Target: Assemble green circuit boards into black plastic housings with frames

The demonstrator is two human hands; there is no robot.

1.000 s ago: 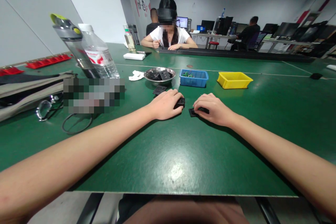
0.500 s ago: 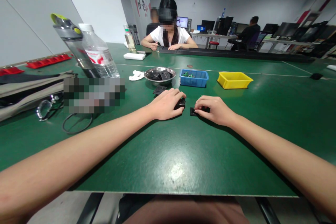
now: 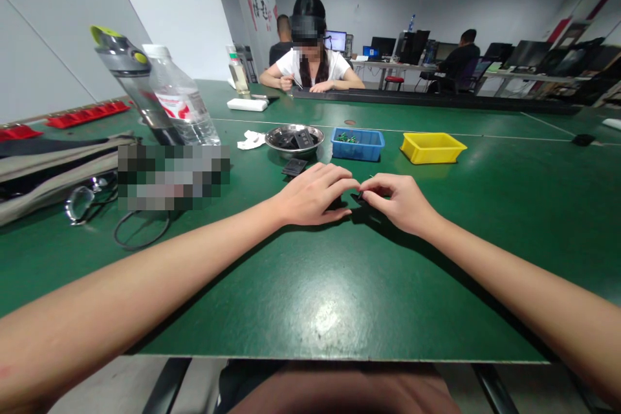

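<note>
Between my hands is a small black part point(image 3: 358, 196), tilted up off the green table. My right hand point(image 3: 398, 202) pinches its edge between thumb and fingers. My left hand point(image 3: 317, 195) is palm down with its fingers apart, its index fingertip close to or touching the part; what lies under the palm is mostly hidden. Behind my left hand lies a flat black piece point(image 3: 294, 168). A steel bowl point(image 3: 294, 149) of black parts, a blue bin point(image 3: 358, 150) with small green pieces and a yellow bin point(image 3: 433, 150) stand beyond.
Bottles point(image 3: 182, 103), glasses point(image 3: 82, 200) and a cable loop point(image 3: 141, 229) are at the left. White tissue point(image 3: 251, 140) lies beside the bowl. Across the green table point(image 3: 310, 297) sits a person in a white top, behind a long black strip point(image 3: 436, 101).
The small black part has been tilted up off the table in my right hand. My left hand has moved right, its index finger reaching toward that part.
</note>
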